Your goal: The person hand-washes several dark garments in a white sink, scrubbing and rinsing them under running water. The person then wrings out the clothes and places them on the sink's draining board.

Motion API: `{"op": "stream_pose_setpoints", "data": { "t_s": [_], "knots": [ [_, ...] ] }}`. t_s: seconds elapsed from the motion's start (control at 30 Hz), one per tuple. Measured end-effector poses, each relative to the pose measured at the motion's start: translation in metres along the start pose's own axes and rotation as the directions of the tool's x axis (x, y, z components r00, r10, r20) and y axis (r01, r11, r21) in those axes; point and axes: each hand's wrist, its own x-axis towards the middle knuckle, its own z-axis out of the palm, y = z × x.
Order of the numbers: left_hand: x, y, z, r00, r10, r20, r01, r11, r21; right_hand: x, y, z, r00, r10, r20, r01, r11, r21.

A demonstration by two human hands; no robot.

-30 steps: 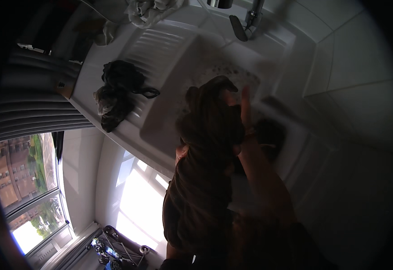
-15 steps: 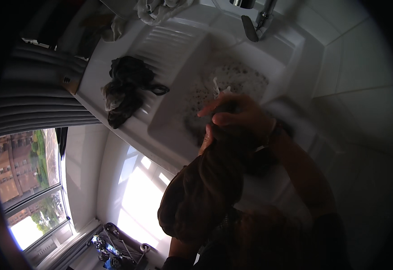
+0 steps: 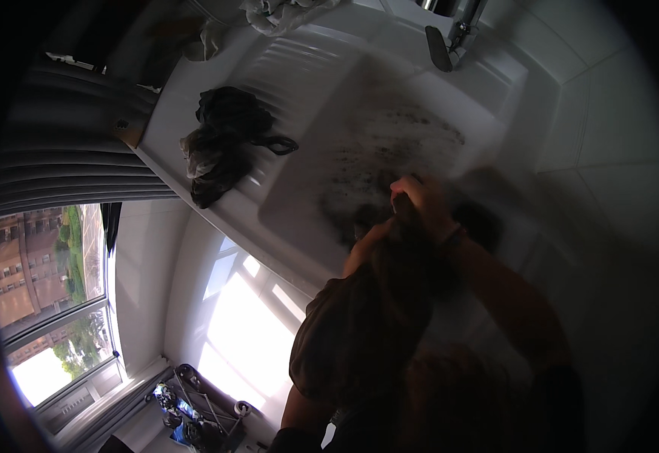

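Over the foamy water of a white laundry sink [image 3: 299, 189], both of my hands work on a dark brown garment [image 3: 363, 325]. Its bulk drapes over my left forearm and hangs past the sink's front edge. My left hand [image 3: 367, 248] is closed around the gathered cloth, its fingers mostly hidden. Just beyond it and to the right, my right hand [image 3: 424, 205] has its fingers curled in, pinching the end of the same cloth. More dark cloth [image 3: 477, 223] lies in the water beside my right wrist, dim and blurred.
A heap of dark wet cloth [image 3: 227, 124] rests on the ribbed washboard [image 3: 299, 64] to the left. White cloth [image 3: 280, 15] lies at the back, near the chrome tap [image 3: 441, 49]. A grey curtain [image 3: 73, 143] and a window [image 3: 50, 302] stand at left.
My right hand has drawn back from over the foam, its spread fingers now curled in. The white bit at its fingertips no longer shows. The view has shifted slightly.
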Motion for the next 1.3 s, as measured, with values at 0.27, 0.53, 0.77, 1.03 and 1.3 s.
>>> {"op": "stream_pose_setpoints", "data": {
  "t_s": [0.27, 0.53, 0.77, 1.03, 1.3],
  "knots": [
    [0.01, -0.003, -0.028, 0.974, -0.206, 0.092, 0.176, 0.441, -0.88, -0.004, -0.043, 0.014, 0.866, 0.5, 0.002, -0.386, 0.665, 0.639],
    [-0.016, 0.072, -0.036, 0.777, 0.431, -0.458, -0.433, 0.895, 0.107, -0.014, -0.117, 0.025, 0.982, 0.132, -0.131, -0.03, 0.806, 0.591],
    [0.015, 0.132, -0.115, 0.562, 0.666, -0.49, -0.55, 0.744, 0.38, 0.077, -0.166, 0.059, 1.0, -0.019, 0.0, 0.011, 0.576, 0.817],
    [0.075, 0.119, -0.277, 0.719, 0.137, -0.681, -0.515, 0.763, -0.39, 0.097, -0.162, 0.057, 0.911, -0.283, -0.301, 0.331, 0.936, 0.122],
    [0.084, 0.096, -0.271, 0.552, 0.204, -0.808, -0.095, 0.979, 0.182, 0.153, -0.111, 0.135, 0.998, 0.057, 0.036, -0.062, 0.985, 0.164]
  ]
}}
